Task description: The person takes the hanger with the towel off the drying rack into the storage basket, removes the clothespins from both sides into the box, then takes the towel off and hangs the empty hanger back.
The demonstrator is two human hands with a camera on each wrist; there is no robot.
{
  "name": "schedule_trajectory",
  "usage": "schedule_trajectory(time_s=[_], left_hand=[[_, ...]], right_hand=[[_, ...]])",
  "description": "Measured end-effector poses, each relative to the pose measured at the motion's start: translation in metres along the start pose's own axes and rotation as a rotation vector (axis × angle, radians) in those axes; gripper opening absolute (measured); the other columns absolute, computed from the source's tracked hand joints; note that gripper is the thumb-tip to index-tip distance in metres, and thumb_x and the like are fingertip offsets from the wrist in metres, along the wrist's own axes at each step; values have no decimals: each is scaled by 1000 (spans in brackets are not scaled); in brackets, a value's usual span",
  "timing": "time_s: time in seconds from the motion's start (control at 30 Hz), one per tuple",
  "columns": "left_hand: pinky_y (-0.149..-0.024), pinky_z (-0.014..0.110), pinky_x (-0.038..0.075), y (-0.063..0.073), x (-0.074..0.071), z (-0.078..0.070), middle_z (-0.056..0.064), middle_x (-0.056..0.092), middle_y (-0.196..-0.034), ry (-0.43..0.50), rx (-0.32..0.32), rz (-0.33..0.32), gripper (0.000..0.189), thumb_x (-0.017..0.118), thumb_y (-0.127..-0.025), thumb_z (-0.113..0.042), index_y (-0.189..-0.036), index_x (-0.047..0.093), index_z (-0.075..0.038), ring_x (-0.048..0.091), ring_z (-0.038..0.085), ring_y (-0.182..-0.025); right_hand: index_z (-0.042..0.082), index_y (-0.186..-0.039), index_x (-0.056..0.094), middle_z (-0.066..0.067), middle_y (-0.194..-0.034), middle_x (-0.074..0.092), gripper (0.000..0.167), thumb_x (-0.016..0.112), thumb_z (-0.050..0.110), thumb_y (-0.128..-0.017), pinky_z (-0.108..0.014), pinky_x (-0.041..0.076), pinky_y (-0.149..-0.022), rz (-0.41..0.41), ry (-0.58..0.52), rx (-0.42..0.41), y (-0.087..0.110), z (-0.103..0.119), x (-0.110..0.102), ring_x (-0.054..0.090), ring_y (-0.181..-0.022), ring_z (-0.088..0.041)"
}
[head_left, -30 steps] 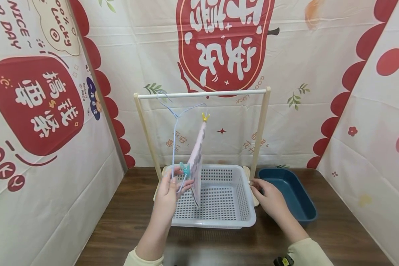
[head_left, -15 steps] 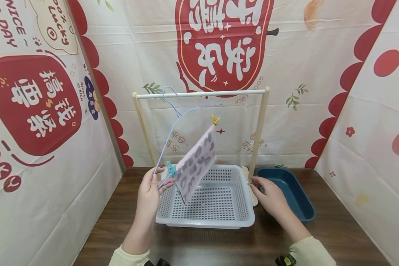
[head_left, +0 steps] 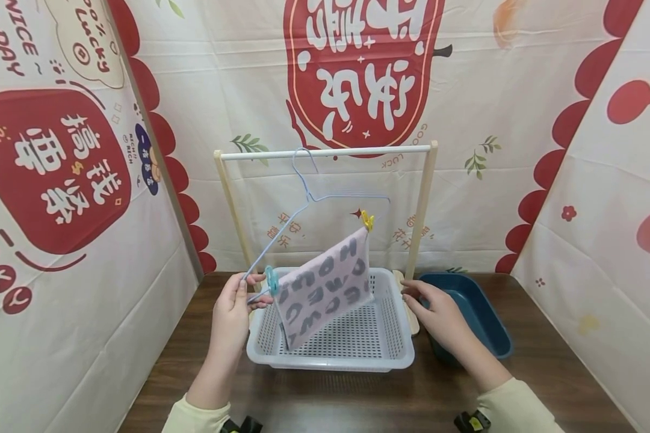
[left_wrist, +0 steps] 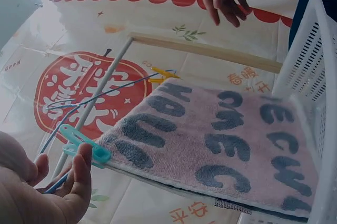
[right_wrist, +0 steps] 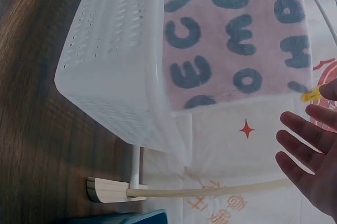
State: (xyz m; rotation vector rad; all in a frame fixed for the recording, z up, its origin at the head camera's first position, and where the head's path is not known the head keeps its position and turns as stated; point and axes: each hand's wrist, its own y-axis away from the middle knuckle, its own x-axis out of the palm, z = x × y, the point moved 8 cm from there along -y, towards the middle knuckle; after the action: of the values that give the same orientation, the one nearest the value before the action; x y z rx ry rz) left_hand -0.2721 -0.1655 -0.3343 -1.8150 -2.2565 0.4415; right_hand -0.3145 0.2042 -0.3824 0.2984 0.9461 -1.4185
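Note:
My left hand (head_left: 233, 307) grips the lower left corner of a thin blue wire hanger (head_left: 281, 231). The hanger's hook overlaps the white rail of a wooden rack (head_left: 325, 154). From the hanger hangs a pink towel (head_left: 327, 285) with grey letters, slanting down to the left. A teal clip (head_left: 272, 280) holds its left corner beside my left fingers, and a yellow clip (head_left: 368, 221) its right corner. My right hand (head_left: 436, 310), fingers extended and holding nothing, is by the right rack post; the right wrist view shows those fingers (right_wrist: 303, 134) spread.
Below the towel stands a white perforated basket (head_left: 336, 364) on the dark wooden table (head_left: 325, 403), within the rack's feet. A dark blue tub (head_left: 479, 319) sits at its right, partly behind my right arm. Printed cloth (head_left: 466, 90) encloses the back and sides.
My left hand has moved left and slightly down with the hanger. The towel has turned from nearly edge-on to facing me, and the hook has shifted right. My right hand has moved little.

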Motion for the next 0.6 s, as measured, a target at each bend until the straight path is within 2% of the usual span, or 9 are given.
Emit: schedule_trajectory(time_s=[0.2, 0.37, 0.6], left_hand=[[-70, 24, 53, -1, -3, 3, 23, 61, -110, -25, 16, 56, 24, 38, -106, -11, -108, 52, 9, 67, 14, -71], [-70, 25, 53, -1, -5, 0, 23, 60, -108, -33, 40, 101, 24, 36, -106, -9, -107, 51, 9, 66, 14, -71], [-68, 26, 53, 2, -8, -3, 20, 60, -102, -56, 66, 103, 21, 35, -106, -8, -99, 48, 6, 66, 16, -69]], right_hand=[[9, -133, 57, -7, -115, 65, 37, 58, 25, -100, -52, 48, -84, -10, 39, -22, -3, 6, -3, 58, -103, -26], [9, -132, 58, -9, -118, 64, 36, 58, 23, -99, -53, 46, -85, -43, 92, -79, -6, 16, -9, 55, -105, -26], [7, -128, 60, -12, -119, 63, 33, 61, 18, -97, -54, 46, -86, -99, 137, -168, -11, 30, -19, 53, -108, -28]])
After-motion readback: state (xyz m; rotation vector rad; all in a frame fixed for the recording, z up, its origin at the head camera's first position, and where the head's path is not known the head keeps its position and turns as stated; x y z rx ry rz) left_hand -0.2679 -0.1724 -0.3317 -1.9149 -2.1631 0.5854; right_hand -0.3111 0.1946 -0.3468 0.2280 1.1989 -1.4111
